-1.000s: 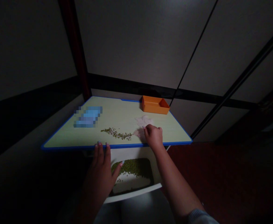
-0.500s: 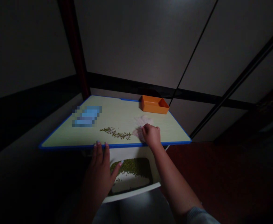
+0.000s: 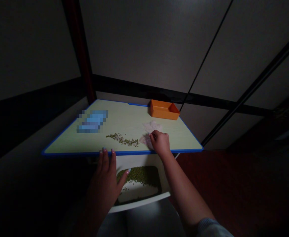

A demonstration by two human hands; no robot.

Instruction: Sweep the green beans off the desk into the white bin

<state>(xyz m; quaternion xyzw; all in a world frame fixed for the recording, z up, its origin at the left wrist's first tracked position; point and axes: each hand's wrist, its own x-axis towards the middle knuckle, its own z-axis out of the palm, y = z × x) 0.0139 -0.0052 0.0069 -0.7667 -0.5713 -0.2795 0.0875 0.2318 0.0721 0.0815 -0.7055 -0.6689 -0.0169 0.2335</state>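
My right hand [image 3: 160, 142] is closed in a pinch at a crumpled, pale pinkish piece of thin cloth or mesh [image 3: 152, 126] that lies on the tabletop; the fingertips are partly hidden. To its left, a loose strip of small green beans [image 3: 123, 139] is scattered across the table. My left hand [image 3: 108, 179] is open, fingers stretched out with their tips at the table's blue front edge. Its thumb reaches over a white drawer-like bin [image 3: 144, 198] below the edge, where many more green beans [image 3: 144, 175] lie heaped along the far side.
An orange open box [image 3: 164, 112] stands at the back right of the pale table [image 3: 119, 118], which has a blue rim. A blurred-out light blue flat object [image 3: 92, 121] lies at the left. Dark panels [image 3: 144, 46] rise behind the table.
Both hands keep nearly the same places and poses. The whole view has shifted very slightly; the beans and the cloth look almost unchanged.
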